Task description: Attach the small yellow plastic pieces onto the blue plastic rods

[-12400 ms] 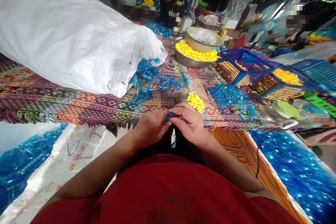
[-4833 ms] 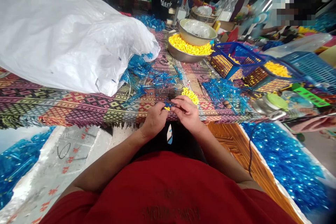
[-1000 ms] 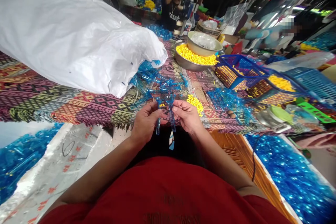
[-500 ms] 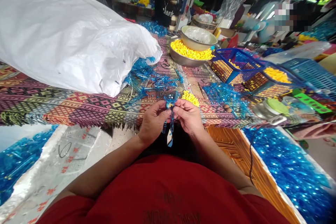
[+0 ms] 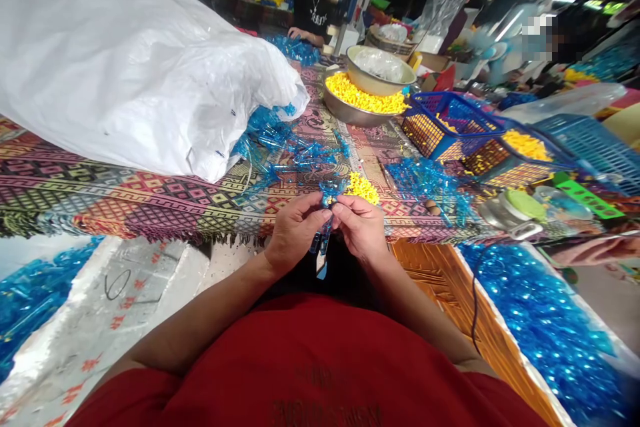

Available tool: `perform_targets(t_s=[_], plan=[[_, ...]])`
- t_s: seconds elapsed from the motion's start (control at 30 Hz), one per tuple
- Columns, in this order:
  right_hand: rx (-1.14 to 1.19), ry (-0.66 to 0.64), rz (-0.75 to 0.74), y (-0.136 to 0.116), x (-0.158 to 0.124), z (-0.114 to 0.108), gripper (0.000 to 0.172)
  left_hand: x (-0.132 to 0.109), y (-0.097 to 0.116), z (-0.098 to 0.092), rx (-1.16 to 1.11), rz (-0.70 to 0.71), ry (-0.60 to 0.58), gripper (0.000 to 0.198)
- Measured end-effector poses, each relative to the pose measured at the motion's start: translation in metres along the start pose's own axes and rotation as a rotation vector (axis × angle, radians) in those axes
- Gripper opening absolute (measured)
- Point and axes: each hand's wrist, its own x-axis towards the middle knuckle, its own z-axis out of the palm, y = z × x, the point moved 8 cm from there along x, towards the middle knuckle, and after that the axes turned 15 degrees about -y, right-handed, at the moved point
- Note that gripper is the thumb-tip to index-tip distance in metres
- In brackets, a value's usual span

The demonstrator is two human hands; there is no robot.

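Close to the table's front edge, my left hand (image 5: 295, 230) and my right hand (image 5: 364, 225) meet on a blue see-through plastic piece (image 5: 321, 239). Thumb and fingers of each hand pinch it near the top, where a small yellow bit (image 5: 329, 201) shows between the fingertips. Its lower end hangs below the hands, over my dark lap. Just beyond my right fingers lies a small heap of yellow plastic parts (image 5: 363, 188). Loose blue plastic pieces (image 5: 305, 155) are spread in front of my hands. My fingers cover part of the held piece.
A big white sack (image 5: 150, 73) fills the left of the patterned tablecloth (image 5: 165, 203). Behind stand a metal basin (image 5: 345, 113) of yellow parts and a blue basket (image 5: 445, 130). Boxes of blue pieces (image 5: 540, 320) flank me. Across the table, a person's hand (image 5: 300, 33) rests.
Both hands keep their pinch, while the hanging end of the blue piece has swung slightly left. The view has shifted a little. Across the table, the other person's hand has come into view.
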Motion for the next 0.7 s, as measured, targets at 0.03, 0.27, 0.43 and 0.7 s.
perform_targets(t_s=[0.03,0.27,0.43,0.7], plan=[[-0.02,-0.009,-0.003,0.001,0.0,0.0,0.02,0.0,0.0,0.001,-0.002,-0.01,-0.014,0.021],[-0.091,-0.036,0.001,0.004,0.002,0.0,0.018,0.003,0.014,0.002,0.21,0.042,-0.06,0.018],[-0.167,0.009,-0.074,0.001,0.003,-0.002,0.016,-0.001,-0.002,0.008,0.04,-0.092,-0.095,0.036],[-0.067,-0.242,0.154,0.017,0.004,0.026,0.026,-0.002,-0.023,0.02,-0.66,-0.222,-0.15,0.058]])
